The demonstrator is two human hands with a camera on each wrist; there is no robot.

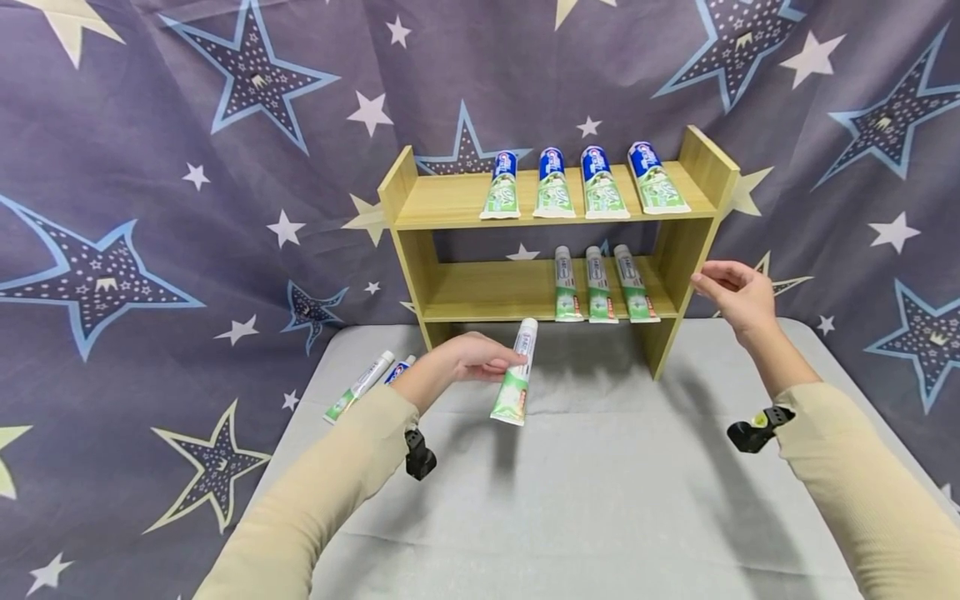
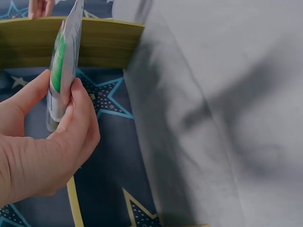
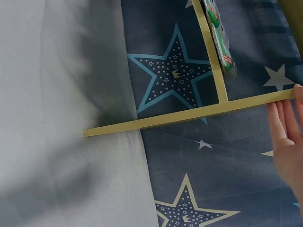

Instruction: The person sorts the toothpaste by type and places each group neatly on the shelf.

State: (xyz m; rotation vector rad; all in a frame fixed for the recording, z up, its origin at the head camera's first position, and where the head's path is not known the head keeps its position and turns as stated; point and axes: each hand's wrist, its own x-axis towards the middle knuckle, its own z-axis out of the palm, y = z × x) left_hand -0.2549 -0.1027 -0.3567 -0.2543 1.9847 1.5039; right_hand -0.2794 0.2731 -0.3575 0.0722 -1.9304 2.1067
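My left hand pinches a toothpaste tube between thumb and fingers. The tube is white and green with a white cap, held cap-up and tilted in front of the lower shelf, above the table. In the left wrist view this tube shows edge-on, with the thumb on one side and fingers on the other. My right hand is at the right side panel of a wooden shelf. In the right wrist view its fingers reach up to the panel's edge, fairly straight.
Several blue-and-green tubes lie along the top board. Three white-and-green tubes lie at the lower board's right half. On the table, left of the shelf, are another white-and-green tube and a blue one. A star-patterned cloth hangs behind.
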